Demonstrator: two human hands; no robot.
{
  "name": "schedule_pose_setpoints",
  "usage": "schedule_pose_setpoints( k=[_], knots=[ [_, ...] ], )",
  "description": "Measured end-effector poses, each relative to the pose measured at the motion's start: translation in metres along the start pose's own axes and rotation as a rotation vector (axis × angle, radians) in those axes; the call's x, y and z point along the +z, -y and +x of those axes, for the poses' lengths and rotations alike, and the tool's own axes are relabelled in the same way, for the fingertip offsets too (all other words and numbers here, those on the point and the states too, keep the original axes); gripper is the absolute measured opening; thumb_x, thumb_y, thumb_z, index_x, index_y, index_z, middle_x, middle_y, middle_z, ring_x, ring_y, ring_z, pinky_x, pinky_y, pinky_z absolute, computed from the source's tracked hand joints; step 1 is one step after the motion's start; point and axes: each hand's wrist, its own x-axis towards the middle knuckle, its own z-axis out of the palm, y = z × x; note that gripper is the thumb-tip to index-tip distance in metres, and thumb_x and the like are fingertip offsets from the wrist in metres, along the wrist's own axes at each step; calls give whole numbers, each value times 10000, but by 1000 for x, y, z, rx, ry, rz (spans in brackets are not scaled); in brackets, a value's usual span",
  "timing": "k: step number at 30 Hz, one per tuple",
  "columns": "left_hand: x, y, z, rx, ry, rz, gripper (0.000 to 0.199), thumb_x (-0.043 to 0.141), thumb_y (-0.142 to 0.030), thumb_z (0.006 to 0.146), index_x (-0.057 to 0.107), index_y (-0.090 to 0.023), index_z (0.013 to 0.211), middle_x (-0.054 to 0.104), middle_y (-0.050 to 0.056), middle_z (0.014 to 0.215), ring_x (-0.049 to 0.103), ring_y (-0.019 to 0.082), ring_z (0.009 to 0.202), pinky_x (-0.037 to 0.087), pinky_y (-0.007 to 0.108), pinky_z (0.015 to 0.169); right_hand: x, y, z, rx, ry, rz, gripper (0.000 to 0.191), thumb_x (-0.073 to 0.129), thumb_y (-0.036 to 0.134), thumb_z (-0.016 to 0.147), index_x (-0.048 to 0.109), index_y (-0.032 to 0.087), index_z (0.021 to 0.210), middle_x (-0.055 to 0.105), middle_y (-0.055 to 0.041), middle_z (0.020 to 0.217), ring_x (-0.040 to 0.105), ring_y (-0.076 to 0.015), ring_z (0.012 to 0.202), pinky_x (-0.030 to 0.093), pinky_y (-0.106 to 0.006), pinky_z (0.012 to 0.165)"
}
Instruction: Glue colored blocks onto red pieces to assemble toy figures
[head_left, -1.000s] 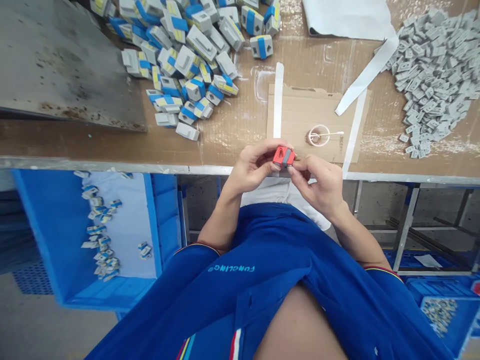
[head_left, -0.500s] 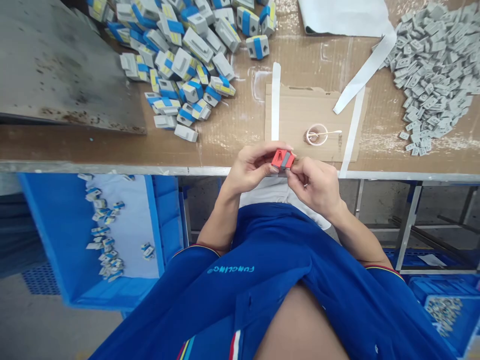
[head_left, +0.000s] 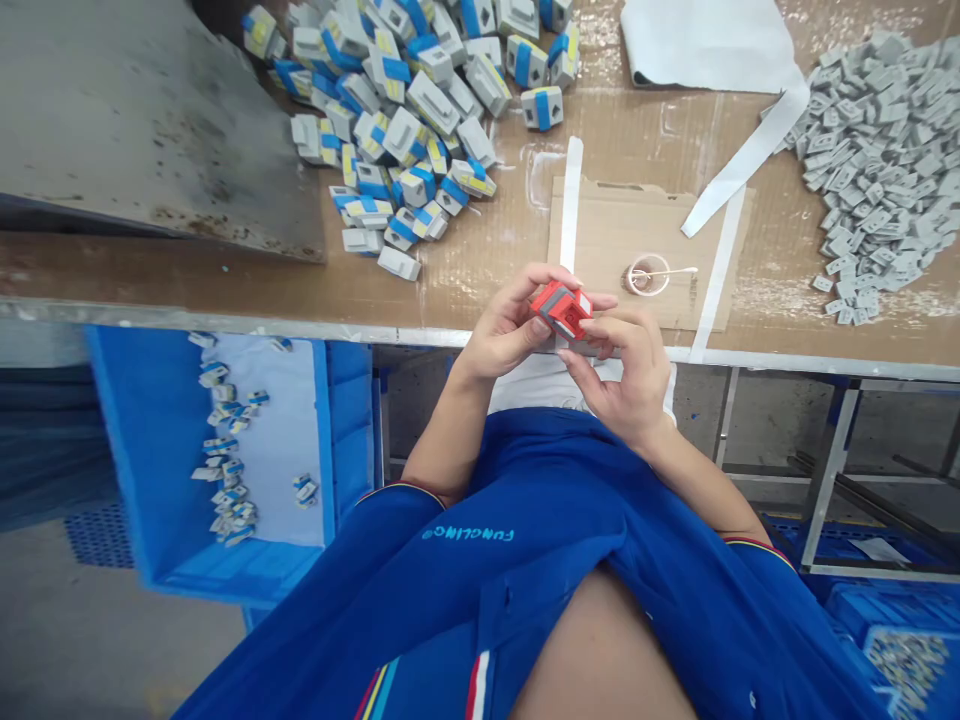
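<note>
Red block (head_left: 564, 311), blue "FUNGLING" shirt (head_left: 480, 575)

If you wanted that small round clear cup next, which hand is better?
Probably the right hand: it's nearer the small round clear cup, while the left hand grips the red, grey-banded block.
</note>
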Motion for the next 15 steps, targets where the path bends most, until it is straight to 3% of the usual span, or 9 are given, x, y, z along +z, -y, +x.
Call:
schedule_pose_setpoints(
  k=[7, 11, 15],
  knots=[
    [-2, -3, 0, -36, 0, 57, 633, 846, -713, 891, 623, -300, 1316, 823, 116, 1367, 838, 270, 1126, 709, 405, 932, -3, 2, 5, -12, -58, -182, 257, 704, 326, 1069, 667, 314, 1323, 671, -96, 1072, 745, -269, 960, 720, -451, 762],
    [0, -4, 0, -25, 17, 67, 624, 879, -668, 881, 657, -293, 1329, 819, 123, 1388, 839, 252, 1067, 707, 385, 909, -11, -2, 7, -77, -29, -149, 312, 714, 289, 1061, 637, 314, 1362, 710, -109, 1131, 762, -292, 1051, 730, -496, 872],
    [6, -7, 1, 42, -14, 111, 566, 888, -592, 904, 718, -294, 1354, 817, 113, 1385, 822, 278, 1185, 711, 402, 953, -20, 0, 8, -57, 11, -95, 338, 739, 212, 1035, 668, 322, 1347, 723, -93, 1160, 770, -283, 1061, 718, -489, 873]
  ],
)
